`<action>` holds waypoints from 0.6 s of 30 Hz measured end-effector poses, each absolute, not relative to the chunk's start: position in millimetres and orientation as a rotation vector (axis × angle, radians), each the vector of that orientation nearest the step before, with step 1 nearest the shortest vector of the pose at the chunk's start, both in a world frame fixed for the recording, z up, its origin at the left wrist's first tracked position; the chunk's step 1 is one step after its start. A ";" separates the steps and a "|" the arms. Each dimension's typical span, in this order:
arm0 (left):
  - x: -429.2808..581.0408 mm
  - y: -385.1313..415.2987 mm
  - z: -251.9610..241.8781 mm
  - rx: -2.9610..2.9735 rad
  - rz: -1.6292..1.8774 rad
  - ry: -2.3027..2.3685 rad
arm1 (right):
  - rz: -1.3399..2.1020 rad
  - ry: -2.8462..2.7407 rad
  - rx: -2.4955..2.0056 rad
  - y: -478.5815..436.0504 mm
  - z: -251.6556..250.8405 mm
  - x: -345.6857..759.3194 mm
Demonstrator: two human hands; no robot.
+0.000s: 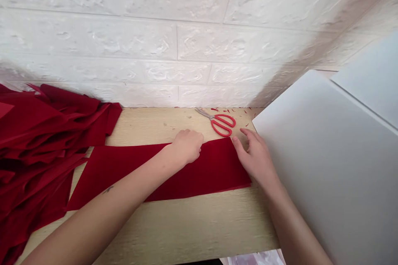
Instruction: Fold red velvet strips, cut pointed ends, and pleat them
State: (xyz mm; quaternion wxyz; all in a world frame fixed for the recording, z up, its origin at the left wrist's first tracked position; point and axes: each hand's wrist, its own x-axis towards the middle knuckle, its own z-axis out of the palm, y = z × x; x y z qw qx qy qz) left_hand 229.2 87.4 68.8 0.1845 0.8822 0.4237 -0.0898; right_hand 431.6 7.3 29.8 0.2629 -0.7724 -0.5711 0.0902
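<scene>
A long strip of dark red felt [199,174] lies flat across the wooden table [192,223]. My left hand [186,145] rests on the strip's far edge near the middle, fingers curled under and pressed on the cloth. At the strip's right end, my right hand [255,155] has its fingers bunched around the upper corner. Red-handled scissors [219,122] lie just beyond both hands, close to the wall, with small red snippets around them.
A heap of dark red felt pieces [40,149] covers the table's left side. A large white board [329,165] slopes over the right side. A white brick-pattern wall [174,37] closes the back. The table's near edge runs along the bottom.
</scene>
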 end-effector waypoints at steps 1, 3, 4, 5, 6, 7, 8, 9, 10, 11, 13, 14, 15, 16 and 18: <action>228.1 84.7 68.9 2.500 -0.233 1.184 | 0.253 -1.540 -2.068 8.8 28.1 434.1; 222.8 78.4 67.0 2.526 -0.153 1.182 | 0.279 -1.544 -2.008 8.0 23.5 438.0; 219.1 75.2 65.3 2.533 -0.106 1.183 | 0.303 -1.552 -1.971 6.5 21.1 439.4; 214.9 72.2 63.4 2.539 -0.065 1.181 | 0.330 -1.555 -1.935 4.7 19.0 440.4; 210.7 69.6 61.6 2.538 -0.025 1.172 | 0.359 -1.556 -1.906 3.1 17.5 440.9; 206.8 67.4 60.3 2.529 0.014 1.156 | 0.384 -1.554 -1.886 1.8 16.7 440.8; 203.4 65.5 59.7 2.507 0.054 1.134 | 0.401 -1.552 -1.875 1.2 16.6 440.1; 200.7 63.9 60.0 2.473 0.096 1.107 | 0.417 -1.554 -1.871 1.0 17.4 438.8; 198.8 62.6 61.1 2.432 0.135 1.079 | 0.436 -1.560 -1.865 1.3 18.7 436.9; 197.5 61.4 62.9 2.394 0.167 1.054 | 0.465 -1.567 -1.849 1.9 20.5 434.7; 196.6 59.2 67.4 2.364 0.195 1.021 | 0.543 -1.559 -1.786 2.9 24.6 429.6; 196.6 58.3 69.6 2.371 0.199 1.013 | 0.581 -1.541 -1.746 3.0 26.5 427.0; 196.7 57.6 71.3 2.384 0.198 1.010 | 0.620 -1.517 -1.705 2.8 28.2 424.4; 196.8 57.1 72.5 2.398 0.194 1.012 | 0.668 -1.484 -1.669 2.1 29.7 422.1; 196.7 56.8 72.6 2.413 0.187 1.018 | 0.810 -1.397 -1.623 0.0 32.2 417.9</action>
